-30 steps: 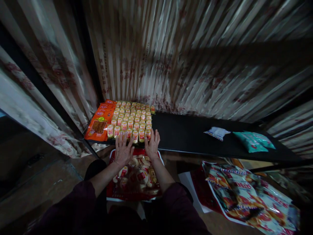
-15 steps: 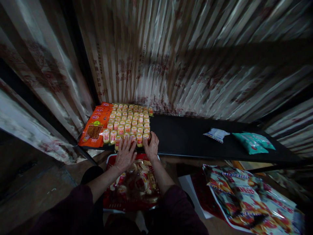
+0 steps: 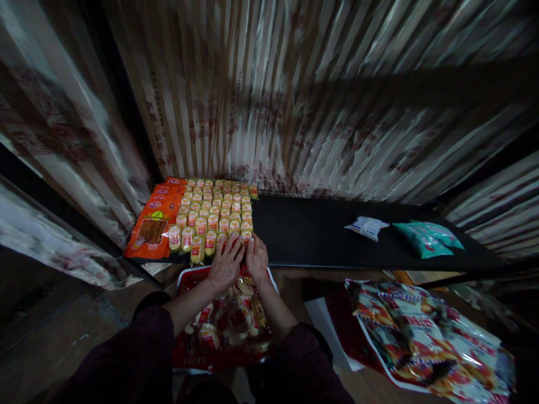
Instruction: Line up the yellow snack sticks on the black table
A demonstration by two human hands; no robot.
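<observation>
Rows of small yellow wrapped cakes [image 3: 214, 209] stand on the left part of a black shelf [image 3: 303, 235]. My left hand [image 3: 226, 264] lies over the front row, fingers stretched out on the packets. Close to its right, my right hand [image 3: 256, 257] touches the right end of that row with extended fingers. The packets under my fingers are partly hidden. One cake packet [image 3: 197, 251] juts out at the shelf's front edge, left of my hands. Below my wrists is a red basket with a white rim [image 3: 182, 276], holding more wrapped cakes [image 3: 209, 335].
Orange snack bags [image 3: 152, 224] overlap at the shelf's left end. Farther right lie a white packet [image 3: 366, 228] and green packets [image 3: 429, 238]. A second basket [image 3: 379, 350] of red-and-white bags [image 3: 425, 331] stands low at right. Pleated curtain [image 3: 261, 95] hangs behind the shelf.
My hands have come together along the front row: the left moved right, nearly touching the right. The jutting packet shows more fully. The view has shifted slightly.
</observation>
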